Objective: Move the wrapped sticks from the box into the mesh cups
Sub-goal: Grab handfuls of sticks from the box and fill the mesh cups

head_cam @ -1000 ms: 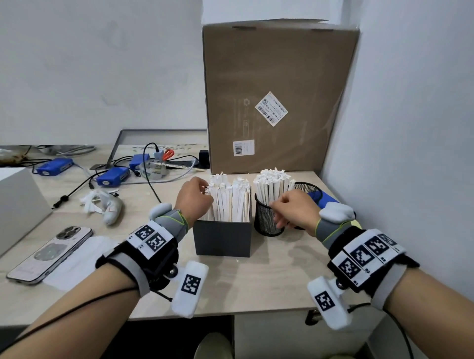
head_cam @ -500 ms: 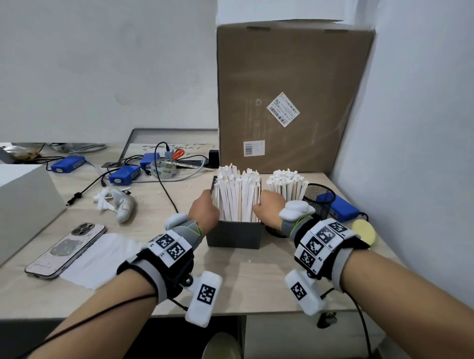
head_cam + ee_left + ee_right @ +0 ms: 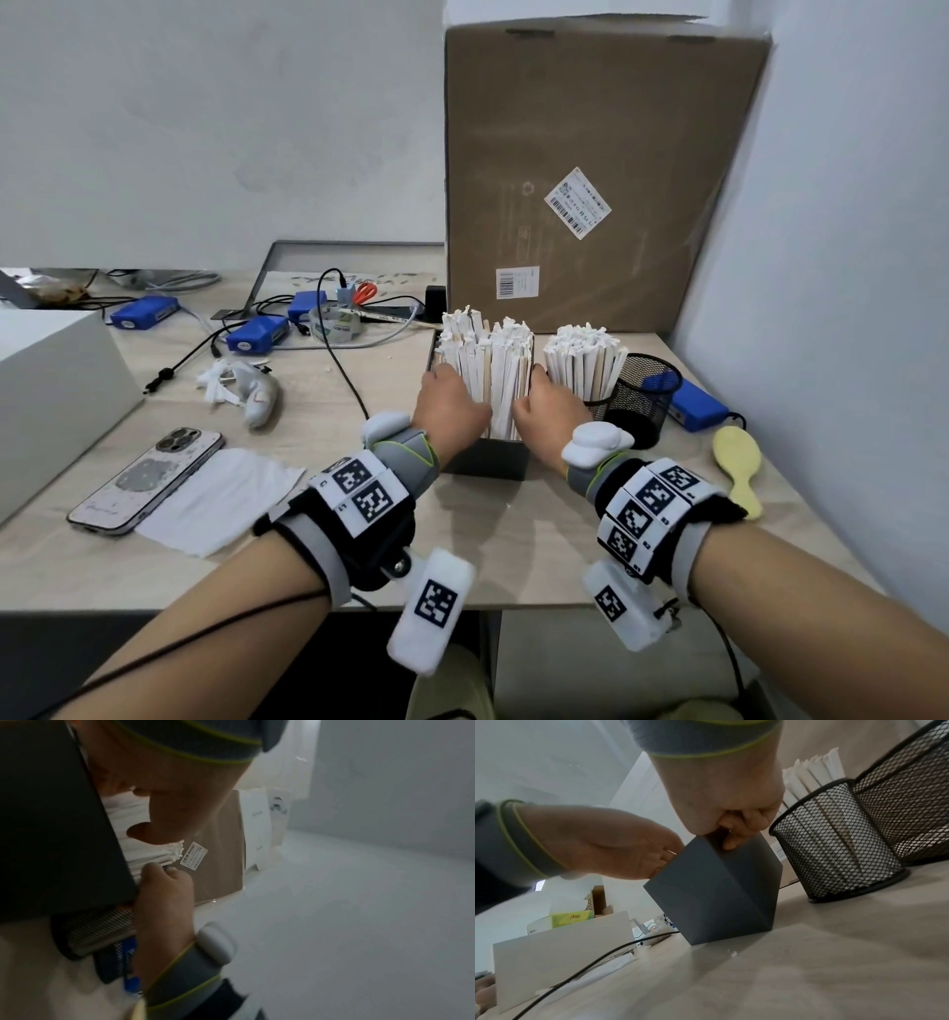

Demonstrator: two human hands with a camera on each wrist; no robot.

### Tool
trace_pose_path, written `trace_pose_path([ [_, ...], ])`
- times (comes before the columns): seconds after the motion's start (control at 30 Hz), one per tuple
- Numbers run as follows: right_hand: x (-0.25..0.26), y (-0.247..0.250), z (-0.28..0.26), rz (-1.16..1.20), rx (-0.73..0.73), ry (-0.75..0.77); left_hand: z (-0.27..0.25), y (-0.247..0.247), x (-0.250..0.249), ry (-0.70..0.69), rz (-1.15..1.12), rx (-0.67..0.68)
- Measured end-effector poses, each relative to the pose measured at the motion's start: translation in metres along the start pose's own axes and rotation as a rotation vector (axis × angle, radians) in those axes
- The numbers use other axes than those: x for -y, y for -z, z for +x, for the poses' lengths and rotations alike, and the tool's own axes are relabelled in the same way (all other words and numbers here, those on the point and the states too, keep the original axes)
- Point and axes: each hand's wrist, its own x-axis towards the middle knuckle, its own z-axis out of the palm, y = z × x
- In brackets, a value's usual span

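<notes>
A dark grey box (image 3: 488, 460) near the table's middle is packed with upright white wrapped sticks (image 3: 493, 370). My left hand (image 3: 452, 406) grips the bundle from its left side, thumb on the wrappers (image 3: 144, 854). From the right, my right hand (image 3: 552, 411) holds the same bundle, its fingers (image 3: 741, 827) curled at the box's rim (image 3: 713, 892). Just right of the box stands a black mesh cup (image 3: 839, 841) full of wrapped sticks (image 3: 585, 360). A second mesh cup (image 3: 644, 395) beside it holds no sticks.
A tall cardboard carton (image 3: 590, 169) stands behind the box against the wall. A blue pack (image 3: 693, 406) and yellow brush (image 3: 739, 467) lie right of the cups. Left are a phone (image 3: 149, 480), a paper sheet (image 3: 221, 498), cables, blue devices and a white box (image 3: 51, 390).
My right hand left the filled mesh cup and moved left onto the right side of the bundle in the box. My left hand slid down the bundle's left side.
</notes>
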Motion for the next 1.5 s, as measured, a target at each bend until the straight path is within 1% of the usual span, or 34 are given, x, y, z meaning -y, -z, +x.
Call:
trace_pose_path([
  [0.07, -0.001, -0.001, -0.001, 0.009, 0.005, 0.006, 0.004, -0.003, -0.004, 0.068, -0.070, 0.039],
  [0.1, -0.001, -0.002, -0.001, 0.012, 0.013, 0.007, 0.006, -0.005, -0.005, 0.090, -0.100, 0.038],
  [0.2, -0.003, -0.002, -0.002, 0.017, 0.042, 0.009, 0.010, -0.008, -0.008, 0.145, -0.145, 0.008],
  [0.27, -0.004, -0.001, -0.002, 0.021, 0.067, 0.007, 0.012, -0.009, -0.009, 0.154, -0.179, -0.018],
  [0.4, -0.005, -0.001, -0.004, 0.026, 0.089, 0.023, 0.017, -0.016, -0.003, 0.125, -0.236, -0.022],
  [0.5, -0.007, -0.003, -0.004, 0.033, 0.083, 0.025, 0.014, -0.017, -0.001, 0.118, -0.197, -0.001],
  [0.6, -0.008, -0.004, -0.003, 0.051, 0.080, 0.024, 0.013, -0.018, -0.001, 0.111, -0.177, -0.017],
  [0.7, -0.009, -0.004, -0.002, 0.065, 0.081, 0.027, 0.013, -0.020, -0.001, 0.061, -0.177, -0.036],
  [0.83, -0.009, -0.003, -0.003, 0.087, 0.084, 0.032, 0.014, -0.023, 0.000, -0.009, -0.178, -0.004],
  [1.0, -0.009, -0.004, -0.003, 0.090, 0.084, 0.020, 0.014, -0.021, 0.003, -0.017, -0.306, 0.038],
  [1.3, -0.008, -0.004, -0.001, 0.134, 0.093, 0.008, 0.017, -0.018, 0.007, -0.038, -0.487, 0.047],
  [1.5, -0.007, -0.003, 0.000, 0.129, 0.087, -0.006, 0.024, -0.020, 0.012, -0.031, -0.530, 0.099],
])
